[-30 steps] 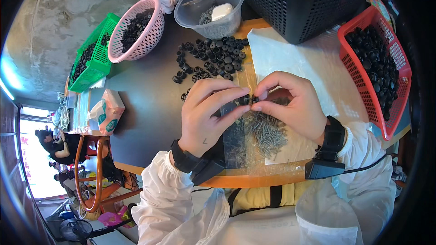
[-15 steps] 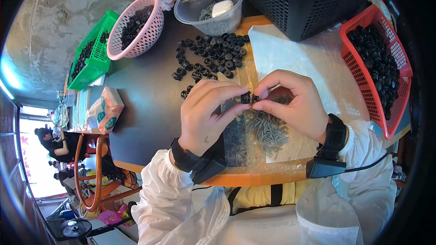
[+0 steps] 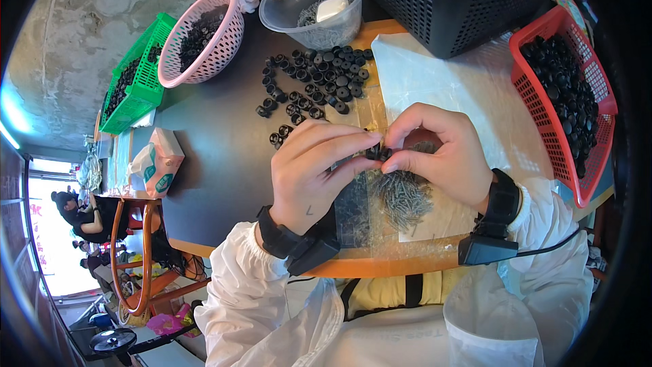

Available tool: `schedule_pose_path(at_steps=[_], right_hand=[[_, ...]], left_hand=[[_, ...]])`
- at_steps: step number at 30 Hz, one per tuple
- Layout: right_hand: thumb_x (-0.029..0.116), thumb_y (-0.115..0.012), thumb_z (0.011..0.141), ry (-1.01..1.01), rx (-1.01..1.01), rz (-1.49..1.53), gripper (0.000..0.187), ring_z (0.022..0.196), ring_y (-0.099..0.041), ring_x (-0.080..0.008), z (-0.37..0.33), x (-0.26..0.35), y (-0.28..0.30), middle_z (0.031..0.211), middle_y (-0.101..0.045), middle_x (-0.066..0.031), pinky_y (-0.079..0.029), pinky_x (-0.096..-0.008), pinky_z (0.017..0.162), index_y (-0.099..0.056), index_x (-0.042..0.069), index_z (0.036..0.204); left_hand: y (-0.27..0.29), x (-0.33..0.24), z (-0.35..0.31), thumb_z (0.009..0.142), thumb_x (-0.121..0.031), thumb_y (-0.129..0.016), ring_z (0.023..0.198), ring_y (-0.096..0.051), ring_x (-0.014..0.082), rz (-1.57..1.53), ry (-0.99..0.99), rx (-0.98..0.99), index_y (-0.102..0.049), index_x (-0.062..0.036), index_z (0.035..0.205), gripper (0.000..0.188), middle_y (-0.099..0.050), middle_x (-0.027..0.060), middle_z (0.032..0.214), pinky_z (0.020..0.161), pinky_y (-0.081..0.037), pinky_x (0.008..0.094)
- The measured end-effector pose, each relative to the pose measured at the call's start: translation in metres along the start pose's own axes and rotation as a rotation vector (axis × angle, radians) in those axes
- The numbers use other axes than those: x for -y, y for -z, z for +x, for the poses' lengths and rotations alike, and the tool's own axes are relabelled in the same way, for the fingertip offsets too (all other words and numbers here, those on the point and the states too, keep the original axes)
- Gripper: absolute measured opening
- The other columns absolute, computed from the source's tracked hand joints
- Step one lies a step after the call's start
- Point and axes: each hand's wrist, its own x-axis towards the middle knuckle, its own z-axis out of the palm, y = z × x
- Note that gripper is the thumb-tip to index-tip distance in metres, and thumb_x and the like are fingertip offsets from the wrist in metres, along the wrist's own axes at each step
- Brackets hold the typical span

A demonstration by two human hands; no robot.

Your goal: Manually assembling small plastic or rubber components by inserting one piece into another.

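Above the near middle of the table, my left hand (image 3: 314, 170) and my right hand (image 3: 445, 153) meet fingertip to fingertip. Each pinches a small round black plastic part (image 3: 377, 152) between thumb and forefinger. The two parts touch, and my fingers cover much of them. Just below my right hand lies a heap of grey metal screws or pins (image 3: 402, 198), too fine to tell which. Beyond my left hand, many loose black rings and caps (image 3: 319, 81) are spread over the dark tabletop (image 3: 217, 163).
A red basket (image 3: 540, 105) of black caps stands right. A large black crate (image 3: 448, 10), a clear tub (image 3: 312, 20) with metal pieces, a pink basket (image 3: 231, 47) and a green basket (image 3: 146, 92) line the far side. A tissue pack (image 3: 165, 163) sits left. Someone sits beyond.
My hands stay in nearly the same place. The two black parts have come together, and my fingertips now cover more of them.
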Motion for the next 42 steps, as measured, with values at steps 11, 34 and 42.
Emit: schedule_pose_path(at_steps=[11,34,42], right_hand=[[-0.002,-0.074,0.076,-0.042,0.021,0.121,0.017,0.079,-0.063,-0.0098,-0.002,0.0,0.002,0.084,-0.065,-0.0044,-0.052,-0.0241,0.074,-0.065,-0.002,0.09],[-0.01,-0.068,0.079,0.037,0.047,0.311,0.02,0.088,-0.064,-0.0144,0.001,-0.006,0.002,0.097,-0.062,-0.008,-0.055,-0.0269,0.08,-0.062,-0.003,0.096],[-0.009,-0.068,0.079,0.004,0.096,0.33,0.021,0.091,-0.064,-0.0146,0.0,-0.009,0.005,0.099,-0.063,-0.0069,-0.053,-0.0269,0.083,-0.062,-0.002,0.097]], left_hand=[[0.0,0.0,-0.002,0.063,-0.017,-0.081,0.073,-0.059,0.0204,-0.08,-0.033,0.033,-0.071,-0.0043,0.097,0.037,-0.069,0.0072,0.086,0.065,-0.046,0.0288],[0.002,-0.005,0.001,0.062,-0.019,-0.085,0.075,-0.06,0.0218,-0.063,0.051,0.014,-0.07,-0.0014,0.094,0.039,-0.068,0.0093,0.083,0.068,-0.046,0.0302],[0.001,-0.003,-0.001,0.062,-0.019,-0.085,0.076,-0.06,0.0222,-0.079,0.037,0.009,-0.071,-0.0014,0.093,0.038,-0.068,0.0092,0.083,0.069,-0.046,0.0314]])
